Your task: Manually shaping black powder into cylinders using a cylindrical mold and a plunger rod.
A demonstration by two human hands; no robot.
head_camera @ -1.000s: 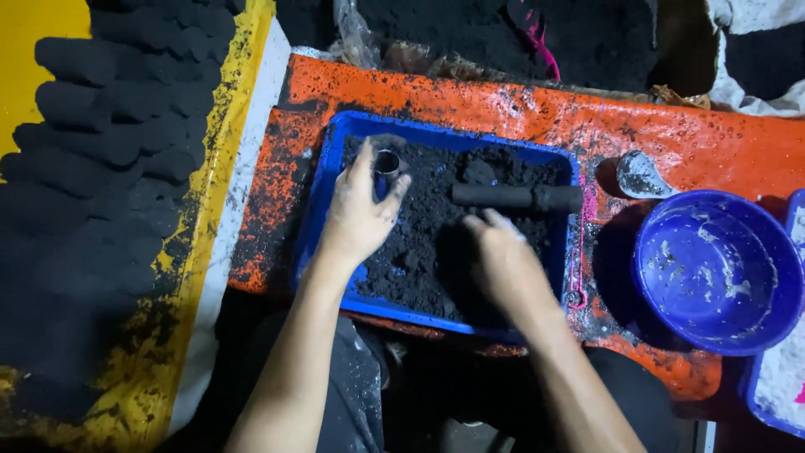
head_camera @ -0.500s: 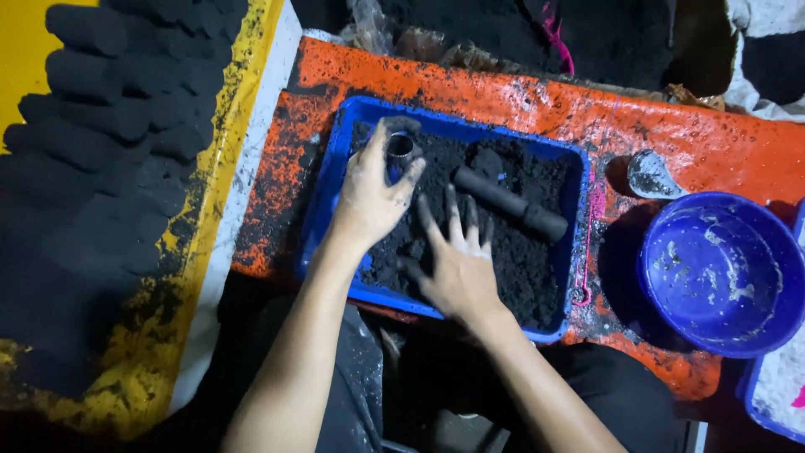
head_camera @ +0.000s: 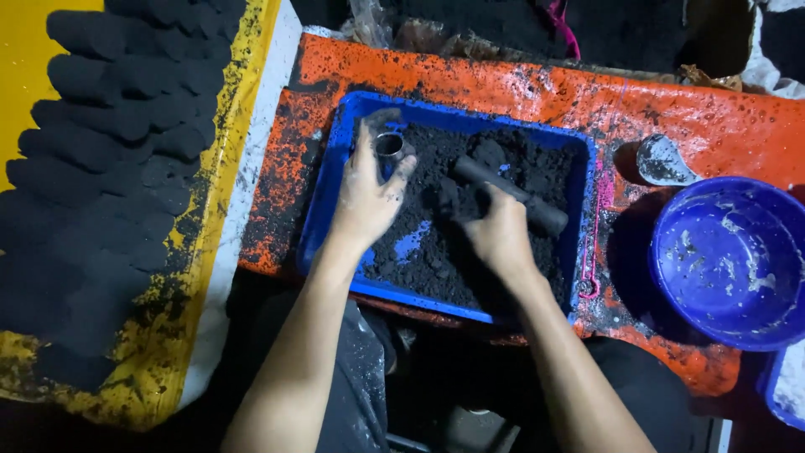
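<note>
A blue tray (head_camera: 329, 195) full of black powder (head_camera: 436, 252) lies on an orange, soot-stained board (head_camera: 671, 101). My left hand (head_camera: 367, 195) is wrapped around a short metal tube (head_camera: 388, 145) that stands upright in the tray's far left corner. Over the powder in the middle, my right hand (head_camera: 496, 228) is cupped around a clump of it. A dark rod (head_camera: 513, 195) lies slanted on the powder just beyond that hand's fingers; I cannot tell if they touch it.
Several black moulded cylinders (head_camera: 109, 126) lie in rows on a yellow sheet (head_camera: 210, 277) to the left. On the right stand a round blue bowl (head_camera: 728, 262) smeared with white and a small scoop (head_camera: 662, 164). A second blue container's corner (head_camera: 784, 387) shows bottom right.
My right hand has slid from the near middle of the powder toward the rod, closing around a clump. The left hand stays on the metal tube.
</note>
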